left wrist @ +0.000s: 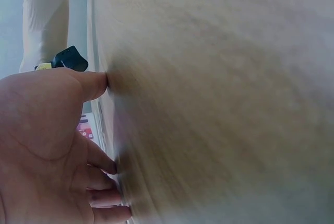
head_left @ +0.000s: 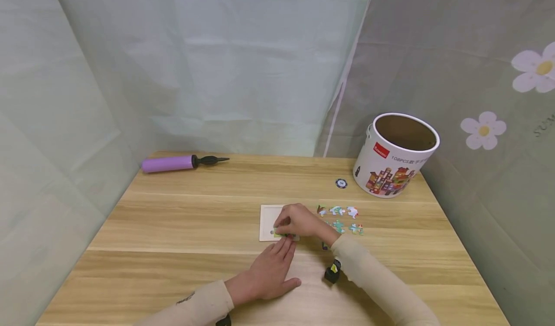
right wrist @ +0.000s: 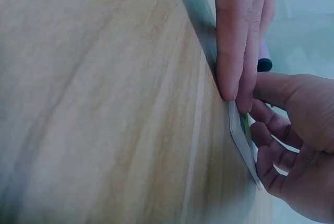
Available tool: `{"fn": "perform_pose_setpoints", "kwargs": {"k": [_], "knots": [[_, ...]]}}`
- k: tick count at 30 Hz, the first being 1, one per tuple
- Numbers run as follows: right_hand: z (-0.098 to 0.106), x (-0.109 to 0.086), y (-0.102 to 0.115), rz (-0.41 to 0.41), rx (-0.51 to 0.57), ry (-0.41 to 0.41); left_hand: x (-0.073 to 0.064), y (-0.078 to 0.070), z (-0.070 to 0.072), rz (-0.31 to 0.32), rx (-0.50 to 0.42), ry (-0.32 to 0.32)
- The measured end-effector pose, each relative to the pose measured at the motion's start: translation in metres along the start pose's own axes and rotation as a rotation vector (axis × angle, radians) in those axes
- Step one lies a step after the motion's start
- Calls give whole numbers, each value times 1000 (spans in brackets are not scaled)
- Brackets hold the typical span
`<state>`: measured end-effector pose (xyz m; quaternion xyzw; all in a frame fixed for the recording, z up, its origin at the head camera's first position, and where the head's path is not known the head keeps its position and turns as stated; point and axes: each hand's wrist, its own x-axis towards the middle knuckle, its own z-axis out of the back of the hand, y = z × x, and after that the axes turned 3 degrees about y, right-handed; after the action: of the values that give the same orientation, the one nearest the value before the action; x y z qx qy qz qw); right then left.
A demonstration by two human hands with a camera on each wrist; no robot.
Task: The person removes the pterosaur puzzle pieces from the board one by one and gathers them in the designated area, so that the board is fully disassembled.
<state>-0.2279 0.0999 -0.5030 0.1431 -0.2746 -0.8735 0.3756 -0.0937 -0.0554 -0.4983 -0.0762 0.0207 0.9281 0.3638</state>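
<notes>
A small white puzzle tray (head_left: 267, 216) lies on the table, with green puzzle pieces along its near side. My right hand (head_left: 299, 220) is over the tray, thumb and fingers pinching a green puzzle piece (head_left: 277, 233) low against it. Most of that piece is hidden by the fingers. My left hand (head_left: 270, 272) lies palm down in front, its straight fingertips pressing at the tray's near edge. In the right wrist view, the tray's edge (right wrist: 241, 143) passes under the left fingertips (right wrist: 228, 85), and the right fingers curl just above it.
Several loose jigsaw pieces (head_left: 338, 227) lie to the right of the tray, some partly behind the right wrist. Farther back are a poker chip (head_left: 341, 183) and a large white bucket (head_left: 386, 164). A purple hand pump (head_left: 169, 163) lies at the back left. Curtains surround the table (head_left: 173, 229).
</notes>
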Motion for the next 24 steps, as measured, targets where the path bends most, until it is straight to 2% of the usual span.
{"fn": "perform_pose_setpoints", "kwargs": {"k": [7,15,24], "knots": [[-1,1,-1,-38,99,17,-2,1,1,-15,-1,-31],[1,0,-1,-66,194,31,-2,-1,4,3,-25,-8],[5,-4,-6,-36,210,-65,1,0,1,6,-49,2]]}}
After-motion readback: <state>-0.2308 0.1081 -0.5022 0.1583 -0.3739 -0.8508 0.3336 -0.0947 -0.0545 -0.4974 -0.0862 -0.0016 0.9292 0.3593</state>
